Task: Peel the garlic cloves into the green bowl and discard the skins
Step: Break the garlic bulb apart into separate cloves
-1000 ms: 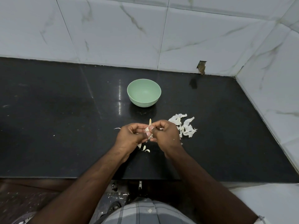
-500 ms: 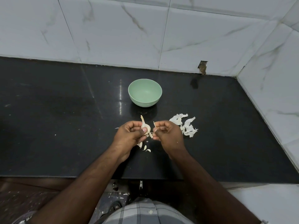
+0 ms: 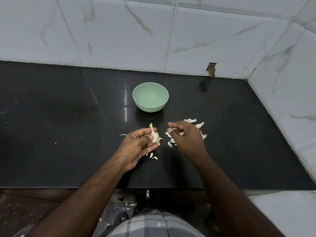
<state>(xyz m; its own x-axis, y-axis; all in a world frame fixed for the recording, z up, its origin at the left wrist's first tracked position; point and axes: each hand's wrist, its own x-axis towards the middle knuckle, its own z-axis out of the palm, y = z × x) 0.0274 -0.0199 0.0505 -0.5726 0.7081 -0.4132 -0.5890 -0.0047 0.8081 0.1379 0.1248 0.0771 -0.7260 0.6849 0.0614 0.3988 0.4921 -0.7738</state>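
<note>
We're gripping the garlic (image 3: 154, 136) in our left hand (image 3: 139, 147); our right hand (image 3: 185, 136) is hovering loose-fingered over the skins (image 3: 196, 129). The green bowl (image 3: 150, 96) looks empty, so we're barely starting.

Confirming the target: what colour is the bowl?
Pale mint green bowl, plain inside, clearest in the head view.

My right hand (image 3: 186, 137) covers part of the skins (image 3: 199, 125) right of centre, and I can't tell what its blurred fingertips pinch. The surface (image 3: 51, 134) runs off the frame's left edge.
</note>
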